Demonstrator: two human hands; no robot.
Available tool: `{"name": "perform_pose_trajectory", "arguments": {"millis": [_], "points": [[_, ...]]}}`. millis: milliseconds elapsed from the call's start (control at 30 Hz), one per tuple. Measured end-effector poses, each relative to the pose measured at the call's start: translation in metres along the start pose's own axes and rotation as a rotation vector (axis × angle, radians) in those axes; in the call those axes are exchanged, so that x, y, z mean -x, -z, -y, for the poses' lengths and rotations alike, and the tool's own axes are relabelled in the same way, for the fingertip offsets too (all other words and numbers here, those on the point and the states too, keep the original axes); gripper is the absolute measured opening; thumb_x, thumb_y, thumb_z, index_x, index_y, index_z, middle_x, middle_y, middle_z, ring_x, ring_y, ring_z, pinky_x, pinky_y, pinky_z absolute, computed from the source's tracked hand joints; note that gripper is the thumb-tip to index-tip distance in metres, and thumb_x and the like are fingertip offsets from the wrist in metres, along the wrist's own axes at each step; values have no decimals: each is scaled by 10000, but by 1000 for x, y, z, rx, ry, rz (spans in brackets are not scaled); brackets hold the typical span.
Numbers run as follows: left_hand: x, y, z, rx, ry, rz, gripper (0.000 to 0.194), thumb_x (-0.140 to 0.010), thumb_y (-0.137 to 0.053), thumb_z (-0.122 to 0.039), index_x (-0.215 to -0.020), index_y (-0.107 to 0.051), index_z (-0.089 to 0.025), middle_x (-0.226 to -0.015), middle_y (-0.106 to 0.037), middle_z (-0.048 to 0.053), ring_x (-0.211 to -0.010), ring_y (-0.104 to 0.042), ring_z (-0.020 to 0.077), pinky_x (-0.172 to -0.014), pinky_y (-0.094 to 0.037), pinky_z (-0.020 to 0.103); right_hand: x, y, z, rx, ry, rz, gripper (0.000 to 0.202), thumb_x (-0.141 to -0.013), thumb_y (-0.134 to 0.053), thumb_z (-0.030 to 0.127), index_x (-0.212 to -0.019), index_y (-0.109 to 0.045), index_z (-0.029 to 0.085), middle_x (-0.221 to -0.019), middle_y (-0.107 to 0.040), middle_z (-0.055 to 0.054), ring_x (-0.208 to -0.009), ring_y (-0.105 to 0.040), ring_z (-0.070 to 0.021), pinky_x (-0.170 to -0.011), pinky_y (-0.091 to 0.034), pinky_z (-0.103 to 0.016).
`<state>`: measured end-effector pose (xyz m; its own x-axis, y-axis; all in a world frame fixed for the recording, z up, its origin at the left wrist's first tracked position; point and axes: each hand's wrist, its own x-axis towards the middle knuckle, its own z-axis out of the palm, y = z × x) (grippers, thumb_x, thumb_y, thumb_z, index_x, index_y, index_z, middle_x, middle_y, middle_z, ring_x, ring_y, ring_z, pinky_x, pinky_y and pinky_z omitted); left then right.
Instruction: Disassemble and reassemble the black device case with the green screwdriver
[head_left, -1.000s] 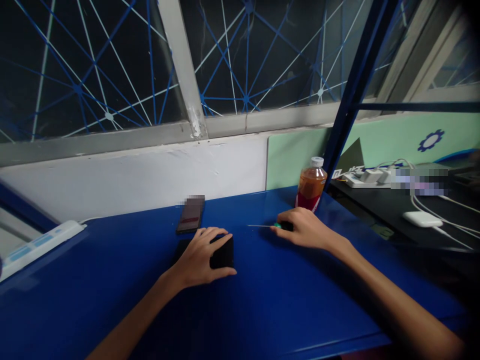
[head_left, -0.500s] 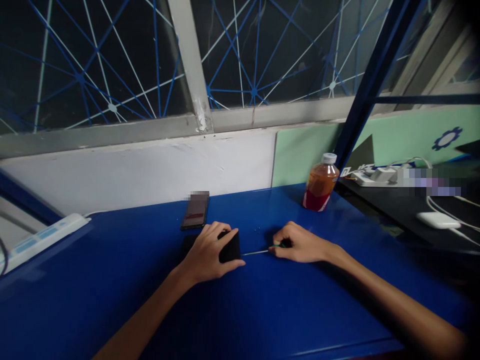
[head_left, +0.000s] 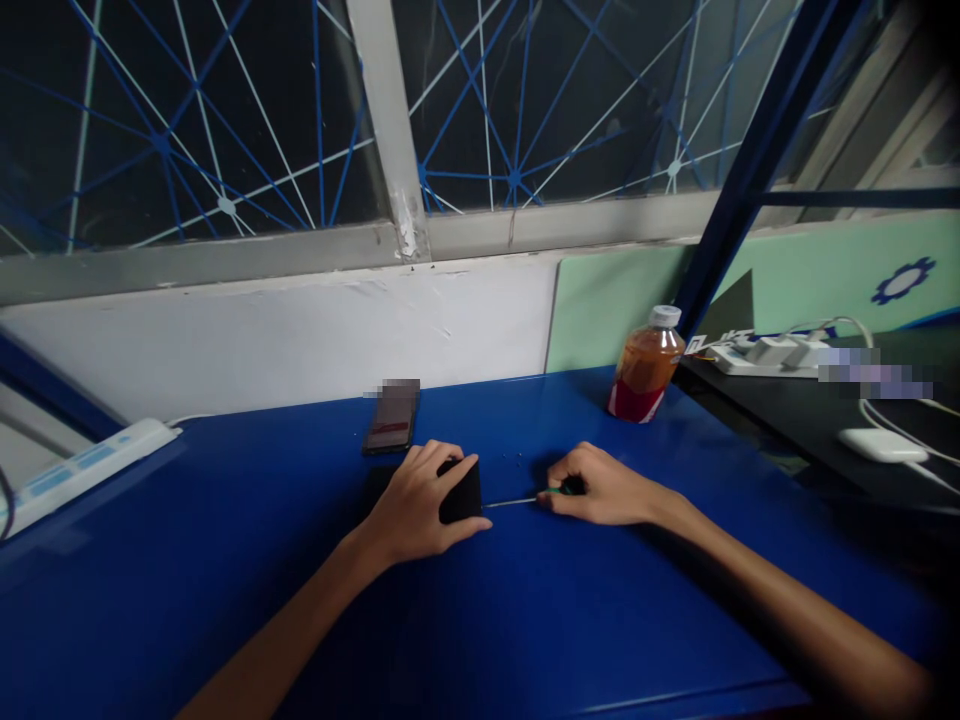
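Note:
My left hand grips a black box on the blue tabletop, with fingers over its far side and the thumb along its near side. Part of the box is hidden under the palm. My right hand is closed around the handle of a screwdriver; only a bit of green and black handle shows. The thin metal shaft lies level, pointing left, and its tip meets the right side of the box. Just beyond the shaft lie a few tiny screw-like pieces, too small to make out clearly.
A phone lies behind the box. At the back right stands a drink bottle with a white cap. A white power strip is at the left edge. Chargers and cables lie on a black surface at right.
The view has shifted slightly. Both hands, the box and the screwdriver keep nearly the same positions.

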<state>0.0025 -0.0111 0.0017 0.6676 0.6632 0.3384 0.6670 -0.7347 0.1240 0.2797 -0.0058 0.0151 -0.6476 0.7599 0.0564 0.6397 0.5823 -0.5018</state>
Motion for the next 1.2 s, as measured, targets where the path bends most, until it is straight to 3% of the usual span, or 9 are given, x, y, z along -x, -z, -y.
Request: {"name": "perform_pose_trajectory", "arguments": {"millis": [200,400,600,767,1000,1200], "points": [[0,-1,0,-10,2,-4,623,-800,-568,-593,-1276,-499,-197,-1153,-545,124,-1046,-496,303,-858,-419,484,2,6,1,-30,-43,12,357,-756,-644,527,-709,-570,181,-578,-502,50,-510,-411,-84,-505,-253,-229],[1,1,-1,-11,5,17,643,-808,-552,-601,-1301,-476,-196,-1163,-540,126,-1052,-488,300,-862,-418,473,2,3,3,-21,-54,16,376,-754,-648,533,-705,-504,189,-559,-478,58,-494,-390,-84,-486,-238,-233],[1,0,0,-12,-4,-3,632,-818,-536,-603,-1304,-472,-205,-1143,-545,122,-1029,-498,295,-848,-424,472,2,5,3,-70,-18,7,296,-910,-466,407,-758,-566,174,-598,-534,30,-513,-426,-90,-510,-264,-243],[1,-1,1,-2,-17,-28,635,-806,-558,-595,-1299,-476,-204,-1137,-550,128,-1027,-499,305,-833,-426,487,3,7,1,-37,-35,25,350,-800,-603,510,-725,-633,169,-654,-590,5,-541,-455,-101,-510,-259,-246],[1,-1,1,1,-7,-29,628,-805,-563,-592,-1274,-495,-180,-1148,-551,137,-1037,-498,303,-842,-423,484,3,2,6,13,-114,41,366,-734,-660,542,-718,-569,189,-589,-559,33,-531,-474,-108,-507,-256,-244],[1,0,1,-6,-8,-39,628,-796,-574,-594,-1254,-512,-169,-1135,-558,136,-1026,-505,300,-846,-420,483,3,4,9,8,-64,1,356,-894,-470,486,-752,-609,191,-602,-574,13,-530,-467,-110,-529,-260,-265]]}}
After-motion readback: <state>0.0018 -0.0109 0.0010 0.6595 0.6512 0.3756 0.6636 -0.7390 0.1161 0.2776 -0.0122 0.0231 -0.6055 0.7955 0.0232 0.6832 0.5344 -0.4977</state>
